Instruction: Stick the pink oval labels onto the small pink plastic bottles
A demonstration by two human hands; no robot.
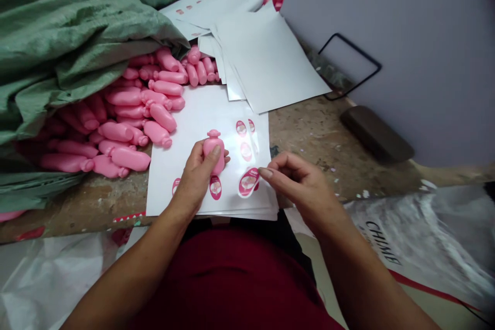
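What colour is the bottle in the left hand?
The bottle is pink, best seen in the head view.

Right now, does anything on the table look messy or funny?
Yes: pink bottles lie jumbled at the mouth of the green sack, pointing every way. Beyond the sticker sheet, white sheets lie askew, fanned out instead of neatly stacked.

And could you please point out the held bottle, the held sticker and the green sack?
Bottle [211, 143]: head view, its upper body.
Sticker [248, 182]: head view, its printed face.
Sack [77, 41]: head view, its creased side.
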